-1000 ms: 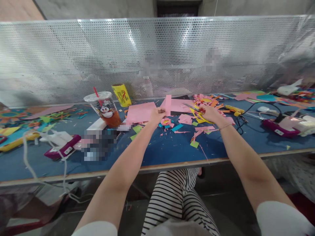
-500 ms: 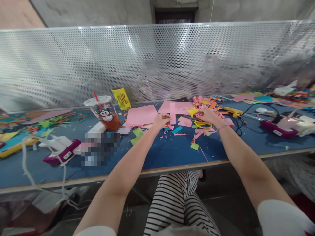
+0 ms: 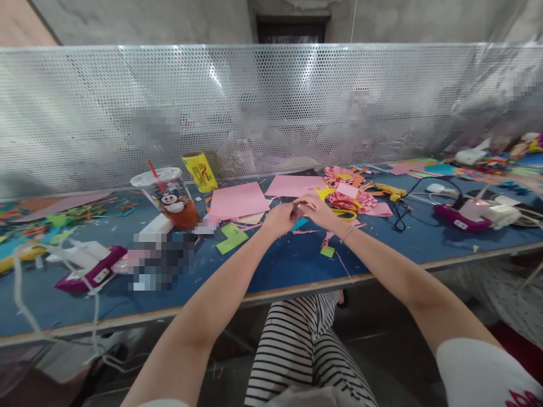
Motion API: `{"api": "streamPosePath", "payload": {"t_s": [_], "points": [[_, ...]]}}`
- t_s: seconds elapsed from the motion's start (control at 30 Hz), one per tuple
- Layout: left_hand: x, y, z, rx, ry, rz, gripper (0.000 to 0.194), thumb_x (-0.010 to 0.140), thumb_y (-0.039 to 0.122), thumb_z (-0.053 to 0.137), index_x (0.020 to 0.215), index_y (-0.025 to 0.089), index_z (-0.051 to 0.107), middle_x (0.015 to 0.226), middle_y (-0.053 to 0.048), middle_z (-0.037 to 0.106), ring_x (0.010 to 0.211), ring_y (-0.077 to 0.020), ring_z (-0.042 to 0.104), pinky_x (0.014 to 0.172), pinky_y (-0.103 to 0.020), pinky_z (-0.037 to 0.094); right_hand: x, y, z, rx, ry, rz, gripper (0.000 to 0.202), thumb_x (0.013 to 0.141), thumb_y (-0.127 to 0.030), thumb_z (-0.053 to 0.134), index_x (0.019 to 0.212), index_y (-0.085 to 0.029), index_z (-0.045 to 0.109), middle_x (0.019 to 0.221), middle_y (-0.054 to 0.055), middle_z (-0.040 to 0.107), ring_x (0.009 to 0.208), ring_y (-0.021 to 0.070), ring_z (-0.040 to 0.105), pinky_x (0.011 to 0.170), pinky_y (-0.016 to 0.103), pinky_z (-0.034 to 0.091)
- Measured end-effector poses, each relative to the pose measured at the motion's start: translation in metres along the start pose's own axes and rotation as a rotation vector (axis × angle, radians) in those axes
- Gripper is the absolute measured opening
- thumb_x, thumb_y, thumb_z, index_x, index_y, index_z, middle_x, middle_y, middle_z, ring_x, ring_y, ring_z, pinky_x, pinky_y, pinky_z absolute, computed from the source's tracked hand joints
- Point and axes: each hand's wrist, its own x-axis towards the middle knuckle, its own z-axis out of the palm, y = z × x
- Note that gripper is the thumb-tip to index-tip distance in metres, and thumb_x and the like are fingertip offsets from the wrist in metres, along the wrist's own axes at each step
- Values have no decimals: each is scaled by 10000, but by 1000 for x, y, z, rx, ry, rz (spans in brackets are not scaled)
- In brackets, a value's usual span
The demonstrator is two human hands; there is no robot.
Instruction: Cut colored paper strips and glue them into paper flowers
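Observation:
My left hand (image 3: 281, 219) and my right hand (image 3: 317, 210) meet above the blue table, fingertips touching. Both have curled, closed fingers. The pink paper strip that my left hand held a moment ago is now hidden behind the fingers. What my right fingertips pinch cannot be made out. Just beyond the hands lie two pink paper sheets, one on the left (image 3: 238, 202) and one behind (image 3: 292, 185). Scissors with yellow handles (image 3: 345, 214) rest right of my right hand, beside a heap of ruffled pink paper (image 3: 354, 198). A blue paper scrap (image 3: 299, 224) shows below the hands.
A plastic cup with a brown drink (image 3: 180, 215) and a yellow packet (image 3: 201, 172) stand on the left. Purple power strips sit at left (image 3: 91, 275) and right (image 3: 462, 221), with cables. Green paper scraps (image 3: 231, 238) lie nearby. A perforated metal screen (image 3: 297, 113) backs the table (image 3: 292, 268).
My right hand has moved left from the yellow scissors to meet my left hand. The pink strip upright at my left fingers is no longer visible. The view has shifted slightly.

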Motion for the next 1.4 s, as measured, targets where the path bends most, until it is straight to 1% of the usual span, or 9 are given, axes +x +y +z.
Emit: {"api": "streamPosePath", "payload": {"t_s": [0.17, 0.33, 0.5, 0.7, 0.83, 0.97, 1.13, 1.23, 1.4], "points": [[-5, 14, -4, 331, 134, -43, 261, 817, 179, 418, 1042, 119, 536, 1035, -119, 600, 1033, -243, 521, 880, -366, 376, -3, -7, -2, -86, 114, -143, 287, 917, -234, 325, 1052, -182, 573, 978, 79, 585, 955, 184, 537, 885, 380, 427], [-7, 12, -6, 404, 113, -146, 223, 819, 190, 410, 988, 122, 538, 1005, -111, 599, 1010, -242, 516, 854, -374, 375, -9, -23, 3, -230, -81, -259, 385, 898, -157, 282, 1217, -209, 491, 935, 81, 549, 866, 189, 524, 804, 396, 466], [-6, 5, -8, 386, 120, -198, 262, 841, 287, 398, 968, 123, 559, 986, -110, 618, 997, -250, 527, 837, -375, 377, -14, -25, 12, -346, -191, -339, 451, 872, -133, 306, 1309, -184, 404, 1078, 131, 515, 1015, 233, 483, 865, 451, 446], [-6, 5, -18, 427, 74, -218, 380, 889, 338, 306, 911, 124, 620, 891, -123, 649, 945, -243, 576, 842, -374, 372, -19, -25, 16, -341, -270, -357, 467, 875, -134, 314, 1337, -182, 362, 1091, 132, 516, 1014, 227, 499, 866, 448, 460], [-7, 9, -26, 427, 14, -222, 461, 900, 377, 276, 828, 136, 662, 817, -126, 664, 879, -231, 614, 840, -365, 380, -20, -31, 16, -356, -254, -369, 494, 872, -124, 310, 1361, -190, 322, 1150, 134, 506, 1091, 234, 473, 915, 463, 438], [-5, 14, -29, 411, -50, -241, 387, 870, 359, 363, 813, 138, 675, 806, -129, 670, 862, -226, 625, 817, -341, 404, -20, -34, 16, -386, -247, -379, 511, 869, -118, 303, 1374, -192, 298, 1215, 136, 483, 1176, 241, 421, 957, 468, 415], [-3, 17, -31, 419, -117, -282, 273, 802, 296, 460, 809, 127, 674, 821, -145, 669, 860, -243, 628, 774, -335, 438, -19, -38, 18, -378, -250, -381, 504, 857, -107, 304, 1356, -175, 328, 1134, 141, 516, 1040, 234, 494, 873, 460, 465], [-3, 17, -32, 424, -124, -303, 251, 782, 277, 482, 856, 128, 671, 843, -143, 670, 883, -238, 625, 785, -327, 443, -20, -40, 19, -345, -245, -362, 480, 860, -110, 307, 1335, -165, 357, 1117, 141, 519, 990, 223, 507, 855, 451, 472], [-4, 16, -33, 424, -91, -287, 252, 788, 285, 478, 827, 124, 668, 832, -149, 668, 866, -248, 630, 764, -337, 453, -21, -44, 19, -293, -254, -349, 460, 872, -114, 315, 1324, -185, 363, 1154, 134, 509, 1053, 221, 491, 901, 455, 452]]}}
